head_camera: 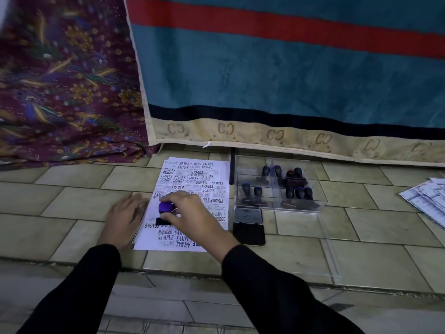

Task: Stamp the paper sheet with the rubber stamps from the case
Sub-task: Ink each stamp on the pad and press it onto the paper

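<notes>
A white paper sheet (192,179) lies on the tiled floor, covered with many stamped words such as FRAGILE, SAMPLE and AIR MAIL. My right hand (192,213) grips a rubber stamp with a purple knob (165,207), its black base pressed on the sheet's left part. My left hand (125,218) rests flat on the floor and the sheet's left edge, fingers spread. To the right stands a clear plastic case (317,203) holding several dark-handled stamps (298,192). An open black ink pad (249,225) lies in front of the case.
The case's clear lid (330,251) lies on the floor right of the ink pad. More stamped sheets (426,201) sit at the far right edge. A teal blanket (289,80) with a beige border and a patterned maroon cloth (67,92) hang behind.
</notes>
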A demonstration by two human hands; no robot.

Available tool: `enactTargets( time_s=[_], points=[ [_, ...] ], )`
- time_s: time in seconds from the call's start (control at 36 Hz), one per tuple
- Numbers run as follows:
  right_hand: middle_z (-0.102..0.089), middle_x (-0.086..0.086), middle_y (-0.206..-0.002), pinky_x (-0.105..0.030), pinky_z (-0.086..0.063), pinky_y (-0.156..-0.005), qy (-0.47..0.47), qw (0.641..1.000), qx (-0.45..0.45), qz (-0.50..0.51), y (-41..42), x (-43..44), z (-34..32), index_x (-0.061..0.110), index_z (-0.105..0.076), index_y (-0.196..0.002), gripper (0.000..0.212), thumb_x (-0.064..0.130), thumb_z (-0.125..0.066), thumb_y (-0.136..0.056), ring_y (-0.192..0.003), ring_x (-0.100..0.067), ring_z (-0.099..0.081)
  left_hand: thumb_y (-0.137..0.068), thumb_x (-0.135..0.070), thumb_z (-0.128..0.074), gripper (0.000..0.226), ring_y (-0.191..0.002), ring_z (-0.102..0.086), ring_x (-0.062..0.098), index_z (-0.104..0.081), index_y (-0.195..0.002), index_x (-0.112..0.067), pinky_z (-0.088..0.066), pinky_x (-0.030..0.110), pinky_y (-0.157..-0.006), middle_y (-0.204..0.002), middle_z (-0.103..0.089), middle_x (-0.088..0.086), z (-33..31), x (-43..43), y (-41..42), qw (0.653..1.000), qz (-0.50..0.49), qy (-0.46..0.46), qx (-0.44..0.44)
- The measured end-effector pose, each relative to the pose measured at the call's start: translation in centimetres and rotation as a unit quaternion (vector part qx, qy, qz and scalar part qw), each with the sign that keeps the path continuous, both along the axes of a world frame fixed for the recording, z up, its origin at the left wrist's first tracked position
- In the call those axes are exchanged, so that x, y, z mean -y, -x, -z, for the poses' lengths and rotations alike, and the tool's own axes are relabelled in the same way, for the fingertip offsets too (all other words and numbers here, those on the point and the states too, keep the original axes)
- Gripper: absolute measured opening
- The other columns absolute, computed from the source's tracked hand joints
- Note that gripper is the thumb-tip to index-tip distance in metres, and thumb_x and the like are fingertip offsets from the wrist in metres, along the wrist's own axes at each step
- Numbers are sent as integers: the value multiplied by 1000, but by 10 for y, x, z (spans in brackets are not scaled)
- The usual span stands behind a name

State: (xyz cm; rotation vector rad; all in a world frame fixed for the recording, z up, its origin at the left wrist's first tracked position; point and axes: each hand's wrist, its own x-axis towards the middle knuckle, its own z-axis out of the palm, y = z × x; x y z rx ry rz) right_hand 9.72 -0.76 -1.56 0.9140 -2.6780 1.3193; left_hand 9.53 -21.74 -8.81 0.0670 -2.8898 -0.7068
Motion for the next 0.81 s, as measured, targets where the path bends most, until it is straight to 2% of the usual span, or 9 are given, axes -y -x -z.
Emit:
enactTargets(
  time_s=[0.11, 0.25, 0.5, 0.69, 0.81],
  points=[
    [-63, -16, -103, -29, -47, -81, -2, 1000, 9, -15, 2, 23, 8, 8, -62, -113, 30, 12, -66, -83, -90, -28, -60, -98, -8, -52, 34, -141, -36, 30, -57, -131, -8, -24, 49, -112, -145, -48, 14, 4, -2, -4, 1000, -9, 30, 1],
    [-63, -16, -102, -38, -50, -84, -30, 999, 25, -16, 7, 39, 12, 7, -63, -108, 29, 15, -69, -81, -94, -29, -59, -93, -2, -54, 41, -142, -34, 27, -53, -135, -6, -18, 46, -114, -149, -44, 11, 0, -4, -4, 1000, -15, 26, 6],
    [-64, -18, -97, -35, -48, -77, -60, 998, 24, -16, 11, 47, 18, 8, -64, -104, 28, 15, -72, -78, -89, -31, -60, -89, 1, -55, 45, -141, -36, 23, -53, -134, -7, -16, 43, -114, -149, -44, 8, 2, -3, -4, 1000, -16, 22, -2],
    [-65, -19, -102, -36, -50, -81, -78, 997, 6, -28, 10, 54, 18, 3, -65, -103, 29, 12, -73, -76, -92, -32, -61, -83, 2, -61, 53, -139, -38, 24, -54, -134, -8, -17, 45, -114, -149, -45, 8, 4, -1, -3, 1000, -13, 17, -5],
    [-65, -17, -103, -34, -48, -79, -95, 995, -5, -31, 7, 57, 18, 3, -65, -98, 26, 9, -74, -74, -92, -33, -61, -81, 1, -63, 52, -139, -38, 24, -56, -132, -10, -17, 45, -114, -149, -45, 8, 7, 0, -3, 1000, -6, 15, -9]
  ],
)
